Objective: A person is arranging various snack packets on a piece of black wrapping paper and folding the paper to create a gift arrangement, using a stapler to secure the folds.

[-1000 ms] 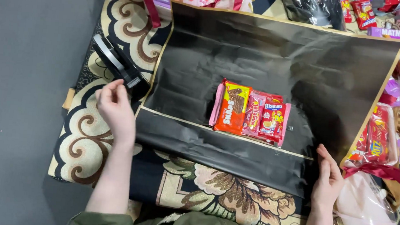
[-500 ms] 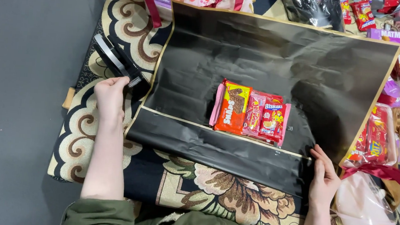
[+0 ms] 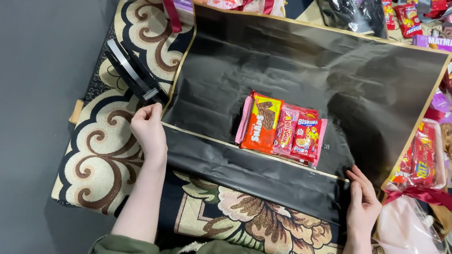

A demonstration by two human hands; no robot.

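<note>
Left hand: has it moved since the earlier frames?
Yes. The left hand has slid toward the near-left corner of the black wrapping sheet, closer to the black tape dispenser, which stayed put.

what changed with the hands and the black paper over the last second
The left hand slid a little up and left along the folded edge of the black paper, ending at its left corner. The right hand stayed pressing the fold's right end. The snack packs did not move.

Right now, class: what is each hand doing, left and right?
Left hand: closed on the folded edge of the black wrapping sheet.
Right hand: fingers open, pressing the same fold's right end.
</note>
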